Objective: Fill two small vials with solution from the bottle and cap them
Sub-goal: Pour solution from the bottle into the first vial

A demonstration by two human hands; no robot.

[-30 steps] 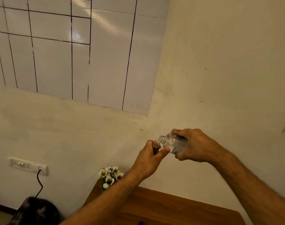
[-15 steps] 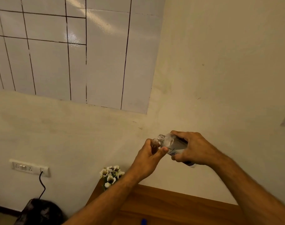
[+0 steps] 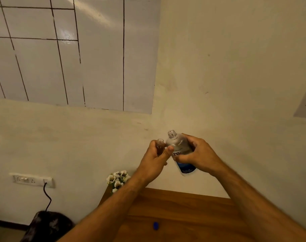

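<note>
Near the middle of the frame, a little to the right and below centre, the left hand (image 3: 155, 161) is wrapped around a small amber vial (image 3: 160, 145), with the thumb pressed along its side and the open mouth free above the fingers. Just beside it, the right hand (image 3: 198, 154) is clamped around the middle of the clear bottle (image 3: 179, 149), which stands almost upright with its uncapped neck a little higher than the vial. The two hands are close together and seem to touch at the thumb.

The vial looks like glass: light, stiff and easy to break, and I think it will be slippery if solution runs down the outside. Holding it low on the body, as it is held here, leaves the narrow mouth free for pouring. The bottle appears to be thin plastic with a label. It probably gives under a squeeze, so a firm hold around the label is better than a hard one, or the liquid could jump out.

Both things are held in the air, over the far edge of the wooden bench (image 3: 183, 210), near the wall. Below there is free bench surface for setting them down, with a small blue cap (image 3: 155, 225) lying at the lower middle. A bunch of white flowers (image 3: 118, 179) stands at the bench's left corner, near the left forearm, so a wide move to the left could hit it. No second vial is visible.
</note>
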